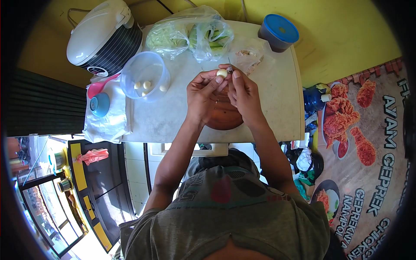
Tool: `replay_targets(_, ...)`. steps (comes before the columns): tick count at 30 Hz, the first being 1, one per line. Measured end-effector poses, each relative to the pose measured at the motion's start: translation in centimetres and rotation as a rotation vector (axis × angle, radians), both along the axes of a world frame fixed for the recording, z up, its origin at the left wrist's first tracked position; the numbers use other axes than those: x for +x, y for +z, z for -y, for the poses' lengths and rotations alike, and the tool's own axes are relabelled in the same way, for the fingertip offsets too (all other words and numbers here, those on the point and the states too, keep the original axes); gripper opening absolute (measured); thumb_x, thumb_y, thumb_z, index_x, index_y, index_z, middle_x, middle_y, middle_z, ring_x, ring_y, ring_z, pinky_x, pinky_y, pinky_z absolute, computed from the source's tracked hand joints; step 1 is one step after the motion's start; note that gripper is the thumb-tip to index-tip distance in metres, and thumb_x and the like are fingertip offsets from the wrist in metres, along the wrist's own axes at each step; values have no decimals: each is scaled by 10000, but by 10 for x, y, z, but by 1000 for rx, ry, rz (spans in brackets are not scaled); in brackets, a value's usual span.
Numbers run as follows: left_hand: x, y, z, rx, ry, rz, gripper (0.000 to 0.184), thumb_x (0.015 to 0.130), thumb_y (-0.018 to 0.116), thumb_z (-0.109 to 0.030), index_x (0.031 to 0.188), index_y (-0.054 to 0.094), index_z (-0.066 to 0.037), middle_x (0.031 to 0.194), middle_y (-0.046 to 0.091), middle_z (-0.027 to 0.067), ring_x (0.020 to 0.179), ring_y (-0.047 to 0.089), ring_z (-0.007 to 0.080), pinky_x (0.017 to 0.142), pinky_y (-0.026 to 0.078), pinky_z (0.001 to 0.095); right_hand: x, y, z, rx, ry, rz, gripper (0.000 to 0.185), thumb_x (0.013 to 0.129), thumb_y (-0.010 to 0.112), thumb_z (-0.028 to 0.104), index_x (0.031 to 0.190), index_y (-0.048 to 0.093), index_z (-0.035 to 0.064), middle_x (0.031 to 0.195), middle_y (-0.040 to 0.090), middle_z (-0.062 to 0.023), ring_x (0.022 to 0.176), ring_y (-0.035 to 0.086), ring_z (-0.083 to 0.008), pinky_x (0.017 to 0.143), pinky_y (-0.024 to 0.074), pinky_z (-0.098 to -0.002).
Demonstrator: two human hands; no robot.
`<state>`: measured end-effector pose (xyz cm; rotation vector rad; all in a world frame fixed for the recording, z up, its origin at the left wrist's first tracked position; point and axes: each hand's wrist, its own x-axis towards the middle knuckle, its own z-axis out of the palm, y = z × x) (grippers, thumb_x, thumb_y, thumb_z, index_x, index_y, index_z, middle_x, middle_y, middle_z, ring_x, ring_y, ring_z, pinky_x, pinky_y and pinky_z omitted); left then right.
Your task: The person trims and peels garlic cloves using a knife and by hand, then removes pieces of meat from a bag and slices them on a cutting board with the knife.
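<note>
My left hand [203,93] pinches a pale, smooth, rounded garlic clove [222,73] between thumb and fingers. Right beside it, my right hand [245,93] is closed, its thumb and forefinger around something small and greyish that I cannot make out. Both hands are held close together above a round brown wooden board [224,113], covering part of it. To the left, a clear plastic tub [145,74] contains several similar pale cloves [146,84]. Just beyond my right hand lies a clear plastic bag [249,56] with brownish pieces in it.
The light table [277,108] also bears a rice cooker [104,39], bags of green vegetables [190,37] and a blue-lidded container [279,32] at the back. A pink spoon [97,89] and blue bowl [100,105] sit on white plastic [108,125] at left.
</note>
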<state>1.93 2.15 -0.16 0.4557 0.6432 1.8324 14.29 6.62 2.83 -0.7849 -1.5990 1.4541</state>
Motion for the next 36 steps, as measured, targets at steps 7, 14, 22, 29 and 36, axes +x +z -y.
replay_targets(7,-1,3,-1,6,-20,65,168,934,573,-19,1087,607,43,1095,655,168,1037,654,238,890,561,277,7,13,-3,-464,66,-290,405,1048,372,332,1250,573,43,574,326,69,436,255,-5,402,226,-185)
replay_targets(14,-3,2,0,-77,-33,138,246,952,577,-85,1176,562,14,1117,650,162,1014,661,231,856,557,300,11,4,-11,-281,-113,-164,411,1045,371,357,1202,578,39,578,360,59,460,300,-10,410,247,-182)
replay_targets(22,-10,-2,3,-179,100,-163,202,926,595,-27,1117,542,14,1066,649,180,948,671,239,838,571,314,47,-25,-70,88,-634,363,284,964,530,241,853,645,6,605,529,-25,554,504,-136,564,429,-319)
replay_targets(29,-25,0,6,-188,184,-482,192,903,631,-23,1074,570,38,990,676,161,897,679,204,808,560,300,44,-15,-87,290,-465,655,179,924,540,170,982,638,31,861,717,-136,758,690,-250,683,498,-341)
replay_targets(36,-36,5,11,-224,223,-545,162,887,656,-21,1024,587,29,942,689,138,869,678,171,762,539,262,36,-8,-77,481,-606,606,192,932,567,144,1070,642,34,830,714,-132,766,699,-248,675,509,-350)
